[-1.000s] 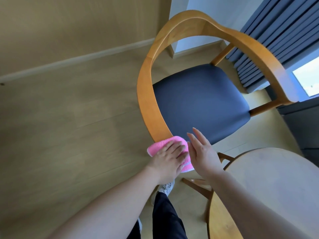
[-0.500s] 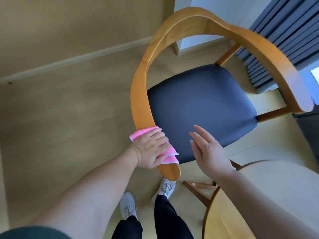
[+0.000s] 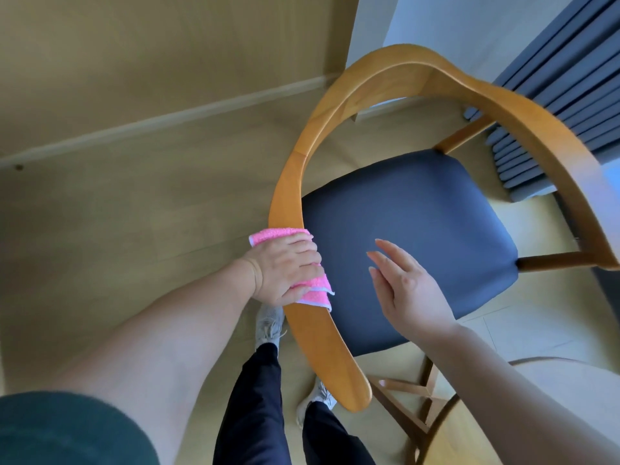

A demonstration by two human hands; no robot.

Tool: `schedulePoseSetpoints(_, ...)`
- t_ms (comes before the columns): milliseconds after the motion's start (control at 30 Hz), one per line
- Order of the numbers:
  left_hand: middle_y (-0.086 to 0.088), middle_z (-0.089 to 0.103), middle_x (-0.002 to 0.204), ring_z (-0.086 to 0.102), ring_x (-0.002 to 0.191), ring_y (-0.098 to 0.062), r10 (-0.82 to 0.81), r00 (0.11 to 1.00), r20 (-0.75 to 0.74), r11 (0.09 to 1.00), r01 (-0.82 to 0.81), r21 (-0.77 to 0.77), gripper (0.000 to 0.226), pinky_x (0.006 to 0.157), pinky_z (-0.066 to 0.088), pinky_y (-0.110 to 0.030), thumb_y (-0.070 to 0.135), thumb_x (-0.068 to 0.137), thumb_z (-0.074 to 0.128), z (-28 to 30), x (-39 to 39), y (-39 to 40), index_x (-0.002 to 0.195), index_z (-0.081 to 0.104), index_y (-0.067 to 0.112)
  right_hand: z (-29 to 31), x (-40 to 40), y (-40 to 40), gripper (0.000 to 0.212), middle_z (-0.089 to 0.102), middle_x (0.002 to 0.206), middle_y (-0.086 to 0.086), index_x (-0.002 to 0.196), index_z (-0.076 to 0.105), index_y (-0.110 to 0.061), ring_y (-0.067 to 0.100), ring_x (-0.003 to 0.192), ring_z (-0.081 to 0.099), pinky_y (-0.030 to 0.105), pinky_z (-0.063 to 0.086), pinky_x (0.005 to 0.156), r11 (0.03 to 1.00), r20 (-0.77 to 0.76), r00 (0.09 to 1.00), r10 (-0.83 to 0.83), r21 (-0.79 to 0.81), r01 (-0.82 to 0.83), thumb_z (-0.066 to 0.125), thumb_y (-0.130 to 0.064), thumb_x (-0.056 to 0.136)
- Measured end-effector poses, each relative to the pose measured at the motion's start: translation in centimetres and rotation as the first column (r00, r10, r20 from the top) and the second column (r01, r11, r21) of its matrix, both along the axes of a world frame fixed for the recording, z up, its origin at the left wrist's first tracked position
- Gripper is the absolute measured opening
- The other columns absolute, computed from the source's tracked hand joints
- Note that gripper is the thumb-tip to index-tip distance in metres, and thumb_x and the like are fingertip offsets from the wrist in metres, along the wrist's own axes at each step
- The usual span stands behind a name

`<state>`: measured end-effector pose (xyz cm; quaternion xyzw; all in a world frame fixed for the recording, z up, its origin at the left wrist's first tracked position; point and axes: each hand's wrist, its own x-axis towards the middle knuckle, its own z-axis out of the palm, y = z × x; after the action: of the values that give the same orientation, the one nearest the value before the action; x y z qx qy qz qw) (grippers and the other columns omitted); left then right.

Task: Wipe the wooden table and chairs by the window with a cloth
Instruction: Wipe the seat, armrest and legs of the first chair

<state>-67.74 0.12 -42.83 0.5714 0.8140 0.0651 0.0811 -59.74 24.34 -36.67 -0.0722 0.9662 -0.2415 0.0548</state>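
Wiping chair armrest [image 3: 288, 182] mid-frame: left hand [image 3: 285, 273] clenches pink cloth [image 3: 268, 237] around it; right hand [image 3: 407, 290] released, empty. Far rail, table [image 3: 570, 380] lower right judged pending.

Pink cloth [image 3: 303, 290], textured, with a pale edge, wrapped over the curved wooden armrest of the chair [image 3: 379, 82] and showing above and below the fingers of the left hand [image 3: 285, 270] that grip it against the wood. Chair upright on the floor, honey-coloured frame sweeping round a dark blue padded seat, which lies just beyond those fingers and under the straight fingers of the right hand [image 3: 409, 290]. Round wooden table [image 3: 446, 427], pale-topped, behind the right wrist.
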Motion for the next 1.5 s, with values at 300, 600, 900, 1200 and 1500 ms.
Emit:
schedulePoseSetpoints(300,-0.005,0.061,0.093,0.054,0.09,-0.031,-0.133,0.991,0.019,0.991,0.132,0.025,0.03,0.106,0.035,-0.045,0.036,0.086,0.047,-0.4,-12.8,-0.9,0.096,0.064,0.013,-0.2,-6.7,-2.6,0.032,0.061,0.125,0.015,0.113,0.067,-0.002,0.034,0.108,0.062,0.042,0.055,0.085,0.998,0.027,0.998,-0.065,0.026,0.064,0.047,-0.02,0.095)
schedulePoseSetpoints(600,-0.005,0.059,0.108,0.05,0.108,-0.03,-0.186,0.982,0.026,0.981,0.187,-0.052,0.036,0.116,0.016,-0.047,0.04,0.09,0.04,0.1,-16.6,-0.4,0.105,0.061,0.015,2.9,-9.9,-2.2,0.031,0.062,0.125,0.016,0.111,0.068,-0.002,0.035,0.109,0.061,0.039,0.051,0.088,0.984,0.032,0.987,-0.16,0.084,0.157,0.05,-0.02,0.093)
schedulePoseSetpoints(900,-0.011,0.044,0.139,0.035,0.132,-0.032,0.589,0.797,0.133,0.794,-0.602,0.089,0.057,0.107,0.037,-0.049,0.04,0.086,0.053,1.5,-11.3,0.3,0.132,0.047,0.006,4.6,-10.8,-2.1,0.03,0.062,0.123,0.018,0.113,0.067,0.002,0.036,0.11,0.062,0.042,0.052,0.09,0.999,-0.007,0.999,-0.041,0.015,0.041,0.056,-0.017,0.092)
schedulePoseSetpoints(1200,-0.016,0.029,0.138,0.042,0.119,-0.026,0.961,0.276,-0.004,0.248,-0.869,-0.428,0.118,0.09,0.048,-0.031,0.036,0.074,0.074,0.1,-9.7,6.4,0.145,-0.011,-0.004,6.6,-7.2,2.6,0.03,0.063,0.124,0.014,0.114,0.068,-0.002,0.032,0.111,0.063,0.041,0.053,0.091,0.996,-0.052,0.996,0.079,0.048,-0.076,0.058,-0.019,0.091)
schedulePoseSetpoints(1500,-0.016,0.036,0.135,0.052,0.11,-0.022,0.906,0.415,-0.08,0.351,-0.844,-0.405,0.106,0.074,0.049,-0.028,0.023,0.076,0.072,1.2,-16.4,8.5,0.144,-0.004,-0.006,5.8,-8.0,6.8,0.026,0.067,0.117,0.01,0.106,0.071,-0.005,0.029,0.097,0.069,0.036,0.057,0.079,0.997,-0.049,0.999,0.003,0.076,0.0,0.065,-0.017,0.084)
